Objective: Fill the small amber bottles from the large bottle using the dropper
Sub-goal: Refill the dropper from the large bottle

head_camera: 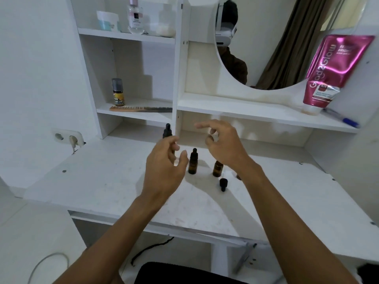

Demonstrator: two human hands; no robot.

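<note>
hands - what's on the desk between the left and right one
In the head view, one capped small amber bottle stands upright on the desk in the gap between the left hand and the right hand; neither touches it.

A capped small amber bottle (193, 163) stands upright on the white surface (114, 181). Beside it, an uncapped amber bottle (217, 169) stands; its black dropper cap (223, 184) lies near. A taller dropper-topped bottle (167, 132) stands behind, partly hidden.

We count three amber bottles: one far left (167, 131), one in the middle (193, 162), one uncapped at right (217, 168). One loose dropper cap (223, 183) lies near. We see two hands, left (164, 167) and right (222, 143).
</note>
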